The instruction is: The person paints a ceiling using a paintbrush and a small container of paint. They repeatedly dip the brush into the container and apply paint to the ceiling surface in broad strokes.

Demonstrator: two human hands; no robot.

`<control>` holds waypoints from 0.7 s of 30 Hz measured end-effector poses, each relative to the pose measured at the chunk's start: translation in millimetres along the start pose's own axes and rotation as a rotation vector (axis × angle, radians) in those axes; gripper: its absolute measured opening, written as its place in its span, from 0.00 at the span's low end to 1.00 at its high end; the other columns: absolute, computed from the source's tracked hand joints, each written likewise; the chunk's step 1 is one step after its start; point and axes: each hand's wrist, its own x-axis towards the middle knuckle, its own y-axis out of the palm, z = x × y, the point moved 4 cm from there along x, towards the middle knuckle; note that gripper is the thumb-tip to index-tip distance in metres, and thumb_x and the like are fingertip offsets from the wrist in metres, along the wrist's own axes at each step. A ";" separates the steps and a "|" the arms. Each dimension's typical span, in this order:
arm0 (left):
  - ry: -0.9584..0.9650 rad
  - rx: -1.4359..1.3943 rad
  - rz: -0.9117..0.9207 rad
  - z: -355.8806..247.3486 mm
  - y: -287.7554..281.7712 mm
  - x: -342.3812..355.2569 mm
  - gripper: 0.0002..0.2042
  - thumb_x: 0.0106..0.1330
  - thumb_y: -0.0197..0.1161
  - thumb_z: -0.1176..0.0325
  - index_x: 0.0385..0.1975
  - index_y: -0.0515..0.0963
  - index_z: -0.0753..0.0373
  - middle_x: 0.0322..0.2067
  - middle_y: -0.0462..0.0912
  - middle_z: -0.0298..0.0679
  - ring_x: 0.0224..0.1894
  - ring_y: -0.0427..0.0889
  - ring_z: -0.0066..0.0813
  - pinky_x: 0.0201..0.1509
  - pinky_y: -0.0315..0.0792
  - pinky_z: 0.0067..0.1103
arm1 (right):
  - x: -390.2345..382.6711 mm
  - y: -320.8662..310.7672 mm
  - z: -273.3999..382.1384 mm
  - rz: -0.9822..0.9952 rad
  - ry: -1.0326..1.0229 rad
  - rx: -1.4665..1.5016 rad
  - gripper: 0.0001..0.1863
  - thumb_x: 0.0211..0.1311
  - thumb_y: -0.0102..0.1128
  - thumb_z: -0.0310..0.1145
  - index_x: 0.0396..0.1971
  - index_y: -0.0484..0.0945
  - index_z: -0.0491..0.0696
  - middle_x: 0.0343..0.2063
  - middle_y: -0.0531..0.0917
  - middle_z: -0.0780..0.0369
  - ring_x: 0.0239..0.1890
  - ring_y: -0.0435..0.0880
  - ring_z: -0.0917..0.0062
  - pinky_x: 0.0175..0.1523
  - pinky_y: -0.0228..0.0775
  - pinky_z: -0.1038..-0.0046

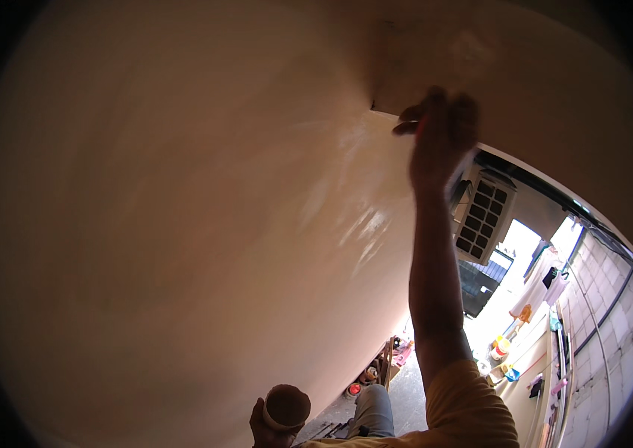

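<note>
My left hand [265, 427] grips a small round tub [287, 408] low in the picture, close to my body. The tub's open mouth faces up, and its inside looks brownish and dim. My right arm reaches high up, and my right hand [445, 138] is closed beside the top of a smooth beige wall [204, 209]. A bit of red shows between its fingers, but blur and shade hide what kind of thing it is. Whitish wet-looking streaks [367, 230] mark the wall to the left of my forearm.
A dark ceiling or overhang [563, 97] spans the upper right. Beyond my arm hangs a box-like outdoor unit with a grille [483, 216]. Hanging clothes [548, 280] and a white tiled wall [607, 313] lie at right. Items, including a red pot [354, 389], stand along the wall's foot.
</note>
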 end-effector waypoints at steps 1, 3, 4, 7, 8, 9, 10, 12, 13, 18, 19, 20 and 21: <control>0.004 -0.008 -0.008 -1.3 1.5 -0.2 0.27 0.70 0.52 0.41 0.60 0.74 0.52 0.57 0.80 0.40 0.60 0.78 0.42 0.50 0.81 0.44 | 2.3 -0.9 13.7 -0.099 -0.085 0.061 0.07 0.72 0.56 0.31 0.37 0.72 0.45 0.24 0.80 0.60 0.17 0.80 0.76 0.18 0.72 0.76; -0.009 -0.009 -0.019 -1.0 1.4 0.8 0.27 0.70 0.52 0.41 0.61 0.73 0.52 0.57 0.80 0.40 0.60 0.78 0.42 0.50 0.82 0.44 | 28.7 -30.7 29.5 -0.006 -0.267 0.258 0.06 0.72 0.56 0.31 0.38 0.73 0.44 0.29 0.84 0.57 0.20 0.86 0.72 0.18 0.74 0.79; -0.017 -0.001 -0.020 -1.1 1.2 4.2 0.27 0.70 0.52 0.41 0.61 0.73 0.52 0.58 0.79 0.41 0.60 0.78 0.43 0.50 0.82 0.43 | 43.0 -46.0 41.9 -0.121 -0.407 -0.077 0.06 0.72 0.56 0.32 0.38 0.73 0.45 0.28 0.84 0.57 0.21 0.86 0.71 0.20 0.75 0.77; -0.020 -0.017 -0.024 -1.7 -1.4 4.9 0.27 0.70 0.52 0.41 0.61 0.73 0.52 0.58 0.79 0.41 0.61 0.77 0.43 0.50 0.82 0.44 | 74.3 -57.4 50.1 -0.413 -0.758 -1.102 0.08 0.69 0.56 0.34 0.38 0.75 0.45 0.27 0.84 0.56 0.26 0.86 0.68 0.28 0.77 0.67; -0.029 -0.022 -0.016 -1.9 -1.0 5.9 0.27 0.70 0.52 0.41 0.61 0.73 0.52 0.58 0.79 0.41 0.61 0.77 0.43 0.50 0.82 0.44 | 82.8 -54.5 47.9 -0.479 -0.875 -1.477 0.09 0.69 0.56 0.35 0.37 0.76 0.45 0.28 0.84 0.56 0.28 0.85 0.67 0.32 0.78 0.63; -0.034 -0.021 -0.012 -1.3 -1.8 7.3 0.27 0.70 0.52 0.41 0.61 0.73 0.52 0.58 0.79 0.41 0.61 0.77 0.43 0.50 0.82 0.44 | 92.0 -49.9 39.8 -0.445 -0.898 -1.747 0.10 0.67 0.55 0.36 0.36 0.76 0.45 0.29 0.84 0.54 0.30 0.85 0.66 0.35 0.77 0.61; -0.029 -0.025 -0.009 -1.6 -3.4 9.1 0.27 0.69 0.52 0.41 0.61 0.73 0.52 0.58 0.79 0.41 0.61 0.77 0.43 0.50 0.82 0.44 | 98.4 -40.9 29.9 -0.407 -0.942 -1.997 0.10 0.66 0.55 0.37 0.35 0.77 0.45 0.31 0.84 0.53 0.31 0.85 0.65 0.38 0.77 0.58; -0.026 -0.027 -0.011 -2.7 -2.3 11.4 0.28 0.69 0.52 0.41 0.61 0.74 0.52 0.58 0.79 0.41 0.60 0.78 0.43 0.49 0.82 0.43 | 102.9 -17.3 10.1 -0.255 -0.993 -2.105 0.11 0.64 0.55 0.38 0.33 0.78 0.46 0.35 0.83 0.50 0.33 0.84 0.63 0.42 0.75 0.56; -0.021 -0.031 -0.019 -2.4 -0.1 10.9 0.28 0.69 0.52 0.40 0.61 0.74 0.52 0.57 0.80 0.41 0.60 0.78 0.43 0.49 0.82 0.43 | 102.7 -5.4 -1.3 -0.239 -1.082 -2.070 0.11 0.64 0.55 0.38 0.33 0.78 0.46 0.37 0.83 0.48 0.33 0.83 0.62 0.43 0.75 0.56; -0.019 -0.060 -0.043 -2.0 7.1 6.5 0.28 0.70 0.52 0.41 0.61 0.73 0.53 0.58 0.79 0.41 0.61 0.77 0.43 0.50 0.81 0.44 | 61.5 30.1 -66.1 0.004 -1.023 -1.510 0.13 0.66 0.52 0.35 0.41 0.76 0.40 0.41 0.81 0.35 0.36 0.85 0.46 0.37 0.79 0.54; -0.010 -0.062 -0.047 -2.6 5.0 5.4 0.28 0.70 0.52 0.41 0.61 0.73 0.53 0.58 0.79 0.41 0.61 0.77 0.43 0.51 0.81 0.44 | 53.7 38.8 -67.1 0.023 -0.853 -1.313 0.14 0.66 0.52 0.34 0.42 0.75 0.39 0.39 0.81 0.35 0.36 0.85 0.44 0.37 0.79 0.54; -0.006 -0.064 -0.046 -3.3 4.2 6.7 0.28 0.70 0.52 0.41 0.61 0.73 0.53 0.58 0.79 0.42 0.61 0.77 0.43 0.51 0.81 0.44 | 44.2 47.9 -61.0 0.040 -0.691 -1.118 0.14 0.67 0.51 0.34 0.44 0.74 0.38 0.37 0.81 0.35 0.36 0.85 0.43 0.37 0.79 0.54; 0.000 -0.061 -0.046 -3.9 3.4 5.6 0.28 0.70 0.52 0.41 0.61 0.73 0.53 0.58 0.79 0.42 0.61 0.77 0.43 0.51 0.81 0.44 | 38.1 50.0 -56.6 0.054 -0.531 -0.922 0.15 0.67 0.51 0.33 0.46 0.73 0.38 0.35 0.81 0.35 0.36 0.84 0.42 0.37 0.79 0.54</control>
